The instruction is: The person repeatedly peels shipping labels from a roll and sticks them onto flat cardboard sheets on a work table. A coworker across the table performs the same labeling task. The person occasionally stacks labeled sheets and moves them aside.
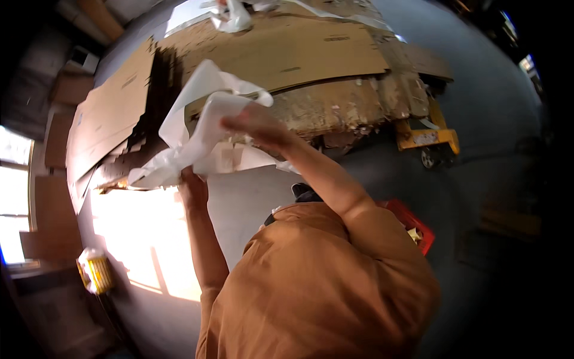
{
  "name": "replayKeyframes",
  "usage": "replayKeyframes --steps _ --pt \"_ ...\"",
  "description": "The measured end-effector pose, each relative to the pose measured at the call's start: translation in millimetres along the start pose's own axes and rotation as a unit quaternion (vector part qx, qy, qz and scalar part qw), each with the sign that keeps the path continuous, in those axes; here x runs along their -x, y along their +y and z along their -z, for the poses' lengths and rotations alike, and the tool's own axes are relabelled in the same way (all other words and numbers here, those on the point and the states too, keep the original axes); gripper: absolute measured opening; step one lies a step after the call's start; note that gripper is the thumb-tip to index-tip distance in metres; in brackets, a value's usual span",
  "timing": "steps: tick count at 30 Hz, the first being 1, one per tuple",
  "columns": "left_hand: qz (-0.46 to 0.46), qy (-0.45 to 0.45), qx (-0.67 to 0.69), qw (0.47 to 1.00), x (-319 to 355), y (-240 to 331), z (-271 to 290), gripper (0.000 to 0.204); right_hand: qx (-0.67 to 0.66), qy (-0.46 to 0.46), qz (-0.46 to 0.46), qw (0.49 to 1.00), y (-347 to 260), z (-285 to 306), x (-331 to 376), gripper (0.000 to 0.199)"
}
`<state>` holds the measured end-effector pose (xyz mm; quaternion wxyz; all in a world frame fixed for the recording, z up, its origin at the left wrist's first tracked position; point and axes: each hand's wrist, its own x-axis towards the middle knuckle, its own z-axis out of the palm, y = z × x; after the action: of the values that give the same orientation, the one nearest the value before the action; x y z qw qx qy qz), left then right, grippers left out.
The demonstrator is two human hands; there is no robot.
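Observation:
A crumpled, thin white plastic sheet [206, 122] hangs in front of me, partly over the near edge of a stack of flat brown cardboard [257, 57]. My left hand [192, 188] is closed on the sheet's lower edge, its fingers partly hidden by the folds. Just to the right, my right hand [260, 127] is raised against or in front of the sheet. Motion smears its fingers, and whether they grip the sheet cannot be made out.
More cardboard sheets [113, 113] lean at the left. A yellow pallet jack [427, 139] is under the stack's right end. Close to my right side is a red crate [412, 224]; a yellow-and-white container [94, 271] stands by the left wall. More white sheeting [230, 18] lies atop the stack.

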<state>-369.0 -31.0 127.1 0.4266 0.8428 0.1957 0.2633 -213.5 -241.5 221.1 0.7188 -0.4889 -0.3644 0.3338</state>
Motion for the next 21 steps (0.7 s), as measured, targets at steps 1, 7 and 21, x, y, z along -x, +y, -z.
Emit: replayKeyframes --steps 1,7,21 --pt "0.075 0.021 0.237 0.969 -12 28 -3 0.043 -0.071 0.02 0.074 0.994 15 18 2 0.054" --pt "0.114 0.168 0.645 0.736 -66 7 76 0.041 0.113 -0.379 -0.217 0.892 136 -67 68 0.045" --pt "0.026 -0.326 -0.055 0.943 -6 50 29 0.04 0.344 -0.114 -0.038 0.931 147 41 -3 0.032"
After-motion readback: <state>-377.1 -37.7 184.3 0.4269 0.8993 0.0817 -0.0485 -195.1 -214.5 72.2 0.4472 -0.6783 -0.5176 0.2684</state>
